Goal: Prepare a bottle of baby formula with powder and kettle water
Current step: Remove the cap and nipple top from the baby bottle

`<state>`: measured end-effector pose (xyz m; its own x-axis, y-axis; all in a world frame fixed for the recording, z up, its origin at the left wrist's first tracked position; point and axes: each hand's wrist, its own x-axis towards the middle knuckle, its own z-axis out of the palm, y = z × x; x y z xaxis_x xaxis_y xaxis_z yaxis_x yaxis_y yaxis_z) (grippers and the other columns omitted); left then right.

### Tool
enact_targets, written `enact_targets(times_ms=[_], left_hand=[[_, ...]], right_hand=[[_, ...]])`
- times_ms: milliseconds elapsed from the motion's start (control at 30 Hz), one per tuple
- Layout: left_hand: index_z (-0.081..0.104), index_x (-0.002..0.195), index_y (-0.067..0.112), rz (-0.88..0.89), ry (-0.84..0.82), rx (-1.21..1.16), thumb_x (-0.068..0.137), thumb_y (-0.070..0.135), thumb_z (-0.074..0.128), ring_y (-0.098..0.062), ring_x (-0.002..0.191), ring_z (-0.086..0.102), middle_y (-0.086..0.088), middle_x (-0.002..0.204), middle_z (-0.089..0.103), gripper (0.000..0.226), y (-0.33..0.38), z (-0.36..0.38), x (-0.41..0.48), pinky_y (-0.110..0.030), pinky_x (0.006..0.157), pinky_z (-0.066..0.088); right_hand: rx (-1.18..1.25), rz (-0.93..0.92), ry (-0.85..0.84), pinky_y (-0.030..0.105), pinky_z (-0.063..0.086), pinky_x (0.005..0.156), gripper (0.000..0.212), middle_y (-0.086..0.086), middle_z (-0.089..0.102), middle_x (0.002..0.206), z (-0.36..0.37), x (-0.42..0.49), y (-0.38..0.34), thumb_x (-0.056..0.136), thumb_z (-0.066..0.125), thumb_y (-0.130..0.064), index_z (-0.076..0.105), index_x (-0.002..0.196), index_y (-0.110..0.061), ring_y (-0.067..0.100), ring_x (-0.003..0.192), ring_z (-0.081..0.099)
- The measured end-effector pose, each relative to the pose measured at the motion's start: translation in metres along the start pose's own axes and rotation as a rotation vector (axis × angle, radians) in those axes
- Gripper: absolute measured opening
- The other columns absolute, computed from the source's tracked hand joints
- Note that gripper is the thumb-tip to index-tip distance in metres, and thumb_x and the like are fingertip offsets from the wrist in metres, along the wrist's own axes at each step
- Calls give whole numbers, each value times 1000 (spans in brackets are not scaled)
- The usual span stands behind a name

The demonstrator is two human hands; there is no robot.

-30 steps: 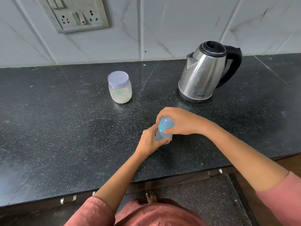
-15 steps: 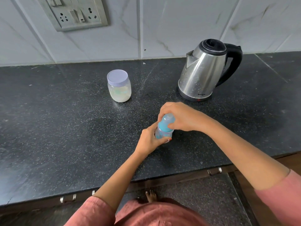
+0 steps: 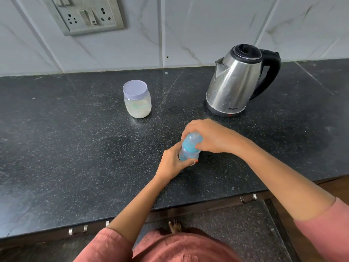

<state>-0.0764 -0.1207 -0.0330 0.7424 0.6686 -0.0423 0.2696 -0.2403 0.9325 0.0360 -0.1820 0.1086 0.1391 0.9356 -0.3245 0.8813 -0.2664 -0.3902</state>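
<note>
A small baby bottle (image 3: pixel 187 153) with a blue collar and clear cap stands on the black counter (image 3: pixel 75 157), near its front edge. My left hand (image 3: pixel 172 163) grips the bottle's lower body from the left. My right hand (image 3: pixel 209 136) comes from the right and grips the cap and blue collar from above. A clear jar (image 3: pixel 137 100) with a pale lilac lid and whitish powder stands further back to the left. At the back right sits a steel kettle (image 3: pixel 236 82) with a black lid and handle, its spout pointing left.
A tiled wall rises behind the counter with a switch and socket panel (image 3: pixel 85 15) at the upper left. Drawer handles (image 3: pixel 248 198) show under the counter's front edge. My bare foot (image 3: pixel 174 225) is on the floor below.
Both hands stay on the bottle with only small shifts of the right hand's fingers on the cap. The camera has tilted slightly, showing more of the wall.
</note>
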Motion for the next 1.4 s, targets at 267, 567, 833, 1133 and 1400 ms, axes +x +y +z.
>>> enact_targets(times_ms=[267,567,833,1133,1400], left_hand=[[55,118,21,-8,-7,-24,68,17,79,-9,100,62,4,104,67,56,-1,0,0,-37,91,49],[54,114,28,-17,-10,-22,61,31,76,-10,100,63,3,106,68,57,0,1,-1,-39,90,50],[53,108,33,6,-12,-27,67,19,78,-8,98,63,7,101,67,51,0,0,-1,-38,90,50],[55,118,21,14,-18,-44,70,14,79,-6,100,61,9,104,64,54,-1,0,0,-30,92,48],[50,125,27,33,-22,-57,71,12,78,-1,112,54,16,118,58,63,-3,2,-1,-21,98,40]], right_hand=[[32,1,73,33,40,94,48,-5,42,130,0,-3,2,79,65,-31,50,124,-28,15,119,42],[-9,-40,3,38,45,93,44,-5,53,121,-5,-3,0,75,59,3,60,110,-24,15,111,50],[2,6,88,32,41,89,52,-7,48,127,-1,-4,1,76,68,-34,50,125,-28,13,116,46],[167,47,172,40,50,87,43,2,64,112,-14,-7,5,69,76,-15,63,110,-18,16,98,59],[502,170,288,22,48,71,40,-2,64,109,-35,-23,29,72,76,-15,64,110,-19,14,95,64]])
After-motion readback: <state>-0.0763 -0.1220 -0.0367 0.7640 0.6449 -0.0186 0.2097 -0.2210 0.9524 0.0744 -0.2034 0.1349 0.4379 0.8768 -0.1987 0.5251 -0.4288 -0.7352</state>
